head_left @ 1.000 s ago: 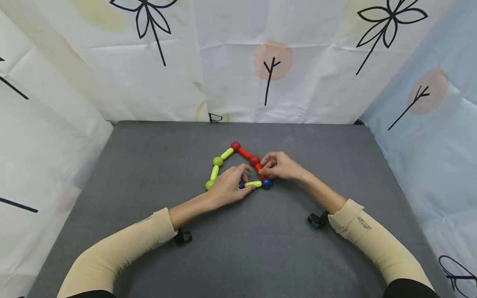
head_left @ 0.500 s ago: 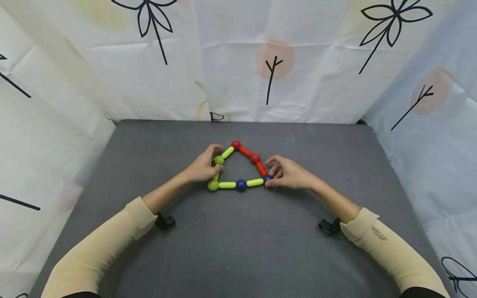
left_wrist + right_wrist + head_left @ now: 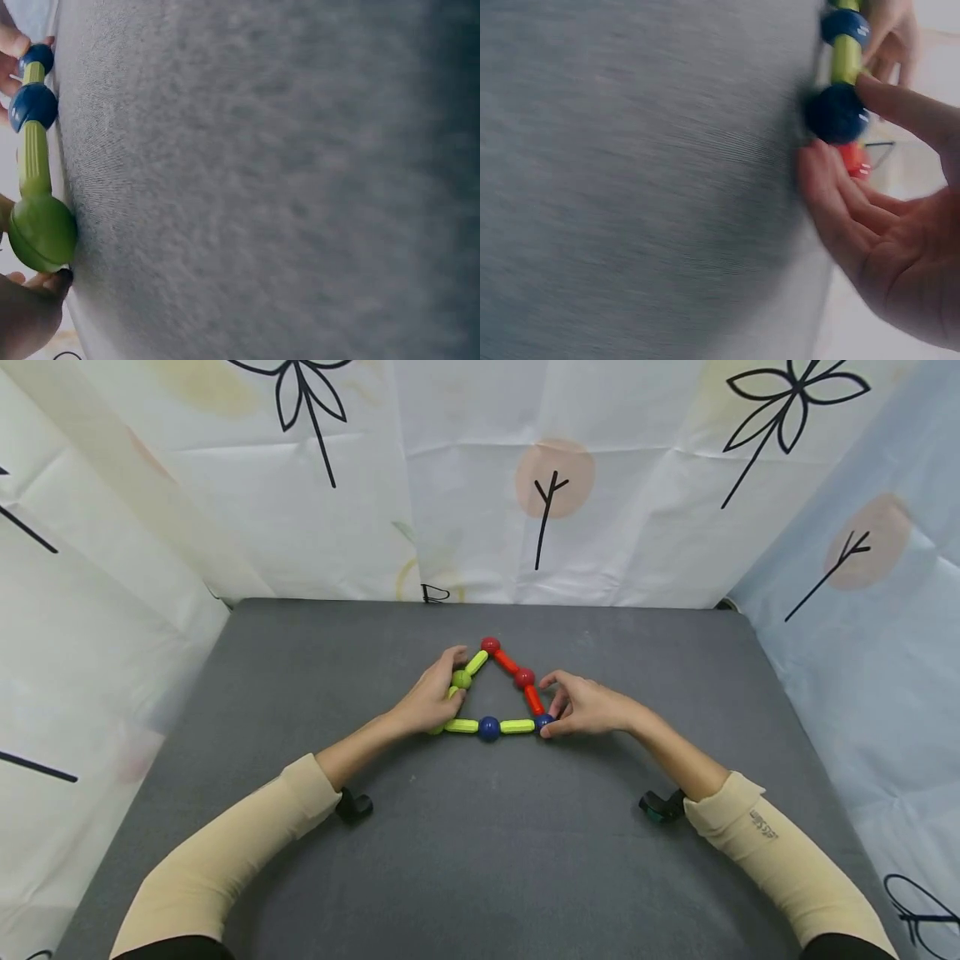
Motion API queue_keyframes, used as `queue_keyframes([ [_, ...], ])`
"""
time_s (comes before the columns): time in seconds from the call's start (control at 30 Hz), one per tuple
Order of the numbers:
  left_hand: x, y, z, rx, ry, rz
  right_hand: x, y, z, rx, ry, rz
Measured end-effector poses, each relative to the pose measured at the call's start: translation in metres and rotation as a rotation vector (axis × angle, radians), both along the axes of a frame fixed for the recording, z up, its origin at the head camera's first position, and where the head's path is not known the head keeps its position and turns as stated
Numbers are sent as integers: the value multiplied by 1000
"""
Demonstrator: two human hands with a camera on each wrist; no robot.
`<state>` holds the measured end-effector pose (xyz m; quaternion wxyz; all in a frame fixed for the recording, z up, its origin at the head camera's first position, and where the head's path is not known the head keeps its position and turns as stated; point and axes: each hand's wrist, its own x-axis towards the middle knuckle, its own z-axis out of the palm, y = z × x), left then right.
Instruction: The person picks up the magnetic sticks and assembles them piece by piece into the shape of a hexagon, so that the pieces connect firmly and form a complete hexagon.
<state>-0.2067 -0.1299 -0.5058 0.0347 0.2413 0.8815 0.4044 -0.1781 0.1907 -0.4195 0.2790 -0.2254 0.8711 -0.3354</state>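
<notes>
A triangle of toy building rods and balls lies on the table, its lower side made of yellow-green rods [image 3: 517, 727] and a middle blue ball [image 3: 489, 728]. Red rods [image 3: 507, 662] and red balls [image 3: 524, 677] form its right side, with a red ball [image 3: 491, 645] at the top. My left hand [image 3: 427, 697] grips the left side by the upper green ball [image 3: 461, 679], covering much of the corner green ball [image 3: 43, 232]. At the right corner, my right hand [image 3: 592, 706] pinches a blue ball [image 3: 835, 112] between thumb and fingers.
Grey cloth covers the table [image 3: 480, 860]. A white patterned curtain [image 3: 465, 527] hangs behind its back edge and along both sides. Dark wrist cameras [image 3: 354, 807] hang below both cuffs.
My left hand left the lower side and took hold of the left side. The triangle's left side and top have shifted right, straightening its outline. My right hand moved onto the corner blue ball.
</notes>
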Motion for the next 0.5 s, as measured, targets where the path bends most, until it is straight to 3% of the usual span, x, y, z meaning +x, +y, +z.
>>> queue_keyframes([
  [0.1, -9, 2, -6, -16, 49, 34, -5, -5, 7, 78, 34, 17],
  [0.33, -10, 21, 40, -49, -38, 20, -26, -33, 4, 142, 206, -39],
  [0.5, -19, 24, 47, -135, -29, 49, -40, -43, -3, 178, 226, -65],
])
